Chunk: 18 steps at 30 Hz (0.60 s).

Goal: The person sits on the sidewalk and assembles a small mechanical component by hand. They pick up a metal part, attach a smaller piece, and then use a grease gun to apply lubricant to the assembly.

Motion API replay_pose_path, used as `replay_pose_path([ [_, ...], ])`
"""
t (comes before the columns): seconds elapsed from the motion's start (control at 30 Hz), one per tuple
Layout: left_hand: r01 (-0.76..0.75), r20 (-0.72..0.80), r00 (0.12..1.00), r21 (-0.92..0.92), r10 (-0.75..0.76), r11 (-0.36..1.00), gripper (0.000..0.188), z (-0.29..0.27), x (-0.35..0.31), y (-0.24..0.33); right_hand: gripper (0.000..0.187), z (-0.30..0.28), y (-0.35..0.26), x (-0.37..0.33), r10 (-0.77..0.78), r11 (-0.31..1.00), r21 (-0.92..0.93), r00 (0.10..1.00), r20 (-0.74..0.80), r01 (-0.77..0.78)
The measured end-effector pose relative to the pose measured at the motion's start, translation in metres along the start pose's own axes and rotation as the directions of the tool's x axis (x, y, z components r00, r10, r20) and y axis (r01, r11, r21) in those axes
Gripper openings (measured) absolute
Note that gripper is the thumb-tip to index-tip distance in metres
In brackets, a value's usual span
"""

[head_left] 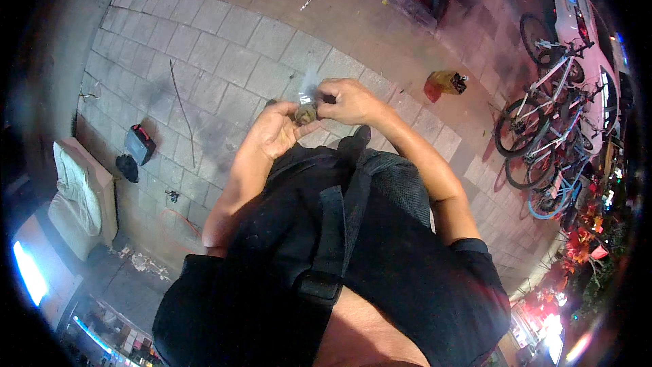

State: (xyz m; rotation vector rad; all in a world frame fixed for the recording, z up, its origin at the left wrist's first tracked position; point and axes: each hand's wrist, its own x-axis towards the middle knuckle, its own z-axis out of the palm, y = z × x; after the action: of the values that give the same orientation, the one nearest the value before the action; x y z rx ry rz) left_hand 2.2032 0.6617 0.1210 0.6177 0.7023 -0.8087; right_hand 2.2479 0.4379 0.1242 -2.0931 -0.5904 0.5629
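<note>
While both hands meet at the centre of the frame, here is how it reads.

Left hand: the left hand is cupped, fingers curled in, pinching a small brownish lump against its thumb.

Right hand: the right hand sits just beside it, fingertips pressed together on a thin clear plastic wrapping that rises above the lump.

Where the thing is: centre of the frame, slightly above the middle, held in the air over the grey paving; what the lump is stays too small to tell.

Step in hand: by my reading, working the wrapping at the lump, mid-way; whether opening or closing I cannot tell.

Next move calls for: a steady left pinch while the right fingertips pull the film cleanly, without tearing or dropping it.

Around: an orange bag lies upper right, parked bicycles at the right edge, a small dark box at left.
</note>
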Motion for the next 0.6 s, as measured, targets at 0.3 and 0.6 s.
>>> replay_pose_path([
  [0.3,-0.013,0.003,1.0,0.058,0.013,0.998,0.018,-0.019,-0.002,-0.013,0.016,0.019,0.012,-0.001,0.19,0.958,0.188,0.969,0.159,-0.218],
  [0.6,-0.15,-0.005,0.988,0.243,0.156,0.958,0.015,-0.007,-0.011,-0.013,0.022,0.009,0.008,0.0,0.196,0.922,0.319,0.975,0.104,-0.22],
])
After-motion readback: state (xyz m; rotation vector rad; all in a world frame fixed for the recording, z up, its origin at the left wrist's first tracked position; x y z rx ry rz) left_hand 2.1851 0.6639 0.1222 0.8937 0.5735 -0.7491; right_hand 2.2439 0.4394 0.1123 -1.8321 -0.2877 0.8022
